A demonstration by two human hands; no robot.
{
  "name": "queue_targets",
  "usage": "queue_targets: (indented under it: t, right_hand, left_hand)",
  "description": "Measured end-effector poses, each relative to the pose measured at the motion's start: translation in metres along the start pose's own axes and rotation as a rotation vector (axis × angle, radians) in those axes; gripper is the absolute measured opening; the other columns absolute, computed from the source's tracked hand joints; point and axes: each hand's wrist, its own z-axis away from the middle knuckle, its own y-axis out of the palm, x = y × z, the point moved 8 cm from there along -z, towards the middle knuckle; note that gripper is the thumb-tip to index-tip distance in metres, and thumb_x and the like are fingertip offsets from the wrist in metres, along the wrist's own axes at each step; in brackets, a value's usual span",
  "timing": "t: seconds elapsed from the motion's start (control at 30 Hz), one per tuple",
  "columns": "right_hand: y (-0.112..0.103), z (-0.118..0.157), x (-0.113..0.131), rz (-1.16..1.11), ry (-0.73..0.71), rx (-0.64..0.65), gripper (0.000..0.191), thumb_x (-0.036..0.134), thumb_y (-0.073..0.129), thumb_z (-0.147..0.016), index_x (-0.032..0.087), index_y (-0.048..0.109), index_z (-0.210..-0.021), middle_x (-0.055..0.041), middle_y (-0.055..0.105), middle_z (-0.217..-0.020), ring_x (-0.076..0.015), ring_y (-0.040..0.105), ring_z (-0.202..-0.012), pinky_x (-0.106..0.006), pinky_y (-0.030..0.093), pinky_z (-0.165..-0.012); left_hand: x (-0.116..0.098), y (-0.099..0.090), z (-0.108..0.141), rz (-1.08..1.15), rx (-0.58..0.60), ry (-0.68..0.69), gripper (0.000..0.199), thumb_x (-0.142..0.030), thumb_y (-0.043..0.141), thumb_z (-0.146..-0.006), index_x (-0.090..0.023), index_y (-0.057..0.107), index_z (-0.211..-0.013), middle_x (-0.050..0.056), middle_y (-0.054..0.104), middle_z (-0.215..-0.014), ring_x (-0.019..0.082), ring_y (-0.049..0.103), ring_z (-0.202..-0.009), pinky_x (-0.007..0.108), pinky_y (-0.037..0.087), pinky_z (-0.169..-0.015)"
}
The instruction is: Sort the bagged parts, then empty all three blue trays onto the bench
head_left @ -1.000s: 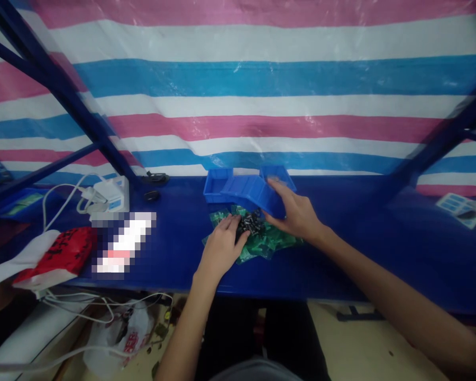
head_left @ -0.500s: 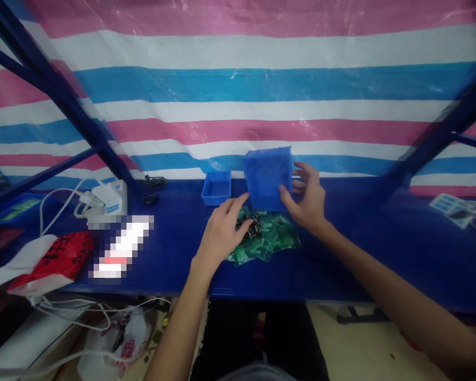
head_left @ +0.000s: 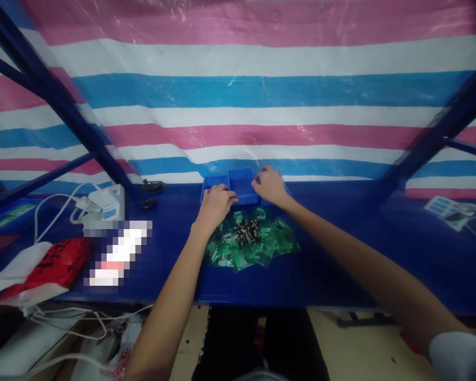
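Observation:
Blue bins stand in a row at the back of the blue table. My left hand (head_left: 216,205) is at the front of the left bin (head_left: 215,181), its fingers reaching to the middle bin (head_left: 244,186). My right hand (head_left: 270,185) lies over the middle bin's right side, fingers bent; a third bin (head_left: 287,189) is mostly hidden behind it. Whether either hand grips a rim is unclear. In front, a pile of green pieces in clear plastic (head_left: 275,238) surrounds small dark and metallic parts (head_left: 248,232).
At the left are a white power strip (head_left: 110,203), a red and white package (head_left: 59,264), a black object (head_left: 147,203) and a blurred-out white item (head_left: 121,254). A white socket panel (head_left: 450,211) lies far right. Striped sheeting hangs behind the table (head_left: 360,264).
The tilted blue bin that my right hand held has come down into the row. My left hand has moved up off the pile to the bins, uncovering the dark parts.

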Motion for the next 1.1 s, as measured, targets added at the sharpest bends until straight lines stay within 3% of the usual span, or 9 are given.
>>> queue_targets:
  t: [0.1, 0.17, 0.23, 0.37, 0.5, 0.6, 0.77, 0.87, 1.1]
  right_hand:
    - [0.006, 0.007, -0.002, 0.013, -0.021, -0.045, 0.041, 0.032, 0.049, -0.092, 0.012, 0.065, -0.124, -0.0227, 0.051, -0.139, -0.0412, 0.05, -0.121, -0.06, 0.043, -0.098]
    - [0.0, 0.013, -0.006, 0.003, -0.051, -0.129, 0.052, 0.034, 0.049, -0.093, 0.012, 0.052, -0.14, -0.0234, 0.05, -0.14, -0.0407, 0.05, -0.122, -0.058, 0.044, -0.098]
    - [-0.009, 0.02, -0.016, 0.016, -0.068, -0.178, 0.054, 0.034, 0.049, -0.094, 0.012, 0.048, -0.144, -0.0236, 0.051, -0.14, -0.041, 0.05, -0.123, -0.057, 0.045, -0.097]
    - [-0.026, 0.028, -0.066, 0.078, 0.115, -0.148, 0.051, 0.035, 0.053, -0.091, 0.008, 0.056, -0.134, -0.0267, 0.058, -0.131, -0.042, 0.056, -0.117, -0.053, 0.048, -0.091]
    - [-0.013, 0.033, -0.103, -0.099, 0.267, 0.178, 0.035, 0.038, 0.056, -0.092, 0.01, 0.072, -0.105, -0.0149, 0.074, -0.09, -0.0275, 0.069, -0.083, -0.033, 0.05, -0.075]
    - [-0.01, 0.033, -0.102, -0.145, 0.243, 0.233, 0.029, 0.032, 0.053, -0.093, 0.013, 0.074, -0.091, -0.0071, 0.071, -0.068, -0.0196, 0.067, -0.065, -0.026, 0.047, -0.065]
    - [-0.01, 0.033, -0.097, -0.162, 0.209, 0.213, 0.028, 0.025, 0.049, -0.094, 0.012, 0.074, -0.091, -0.0059, 0.072, -0.067, -0.0168, 0.066, -0.06, -0.024, 0.046, -0.064]
    - [-0.008, 0.032, -0.1, -0.161, 0.196, 0.202, 0.028, 0.025, 0.049, -0.094, 0.012, 0.074, -0.09, -0.0057, 0.072, -0.067, -0.0172, 0.066, -0.06, -0.024, 0.045, -0.064]
    - [-0.002, 0.031, -0.105, -0.165, 0.191, 0.192, 0.029, 0.026, 0.05, -0.093, 0.012, 0.073, -0.082, -0.0052, 0.068, -0.06, -0.0181, 0.066, -0.063, -0.023, 0.044, -0.063]
  left_hand:
    - [0.006, 0.011, 0.004, 0.036, -0.011, -0.018, 0.028, -0.036, 0.054, -0.1, -0.026, 0.073, -0.118, 0.012, 0.052, -0.141, 0.035, 0.052, -0.127, 0.054, 0.043, -0.103]
    - [0.009, 0.016, 0.006, 0.046, -0.007, -0.021, 0.031, -0.038, 0.055, -0.099, -0.026, 0.071, -0.123, 0.014, 0.041, -0.152, 0.038, 0.047, -0.133, 0.056, 0.044, -0.102]
    - [0.011, 0.02, 0.006, 0.051, 0.019, -0.015, 0.034, -0.04, 0.053, -0.1, -0.026, 0.069, -0.126, 0.015, 0.041, -0.152, 0.038, 0.048, -0.133, 0.057, 0.045, -0.102]
    - [0.011, 0.025, 0.003, 0.094, 0.064, 0.031, 0.04, -0.043, 0.042, -0.105, -0.024, 0.067, -0.128, 0.014, 0.046, -0.149, 0.034, 0.049, -0.135, 0.056, 0.045, -0.105]
    - [0.014, 0.026, -0.006, 0.15, 0.088, 0.055, 0.042, -0.041, 0.039, -0.105, -0.019, 0.068, -0.126, 0.015, 0.052, -0.143, 0.032, 0.048, -0.137, 0.05, 0.044, -0.109]
    - [0.021, 0.021, -0.019, 0.202, 0.107, 0.075, 0.038, -0.04, 0.052, -0.1, -0.019, 0.068, -0.127, 0.014, 0.059, -0.134, 0.03, 0.057, -0.127, 0.046, 0.046, -0.108]
    - [0.041, 0.019, -0.029, 0.429, 0.176, 0.034, 0.037, -0.04, 0.074, -0.084, -0.025, 0.072, -0.118, 0.008, 0.061, -0.131, 0.024, 0.066, -0.109, 0.038, 0.054, -0.097]
    - [0.044, 0.021, -0.026, 0.436, 0.169, 0.038, 0.035, -0.038, 0.074, -0.084, -0.026, 0.074, -0.117, 0.007, 0.055, -0.141, 0.024, 0.064, -0.112, 0.04, 0.053, -0.098]
    - [0.039, 0.02, -0.019, 0.368, 0.142, 0.048, 0.031, -0.033, 0.068, -0.09, -0.024, 0.073, -0.12, 0.009, 0.055, -0.142, 0.025, 0.065, -0.11, 0.042, 0.051, -0.1]
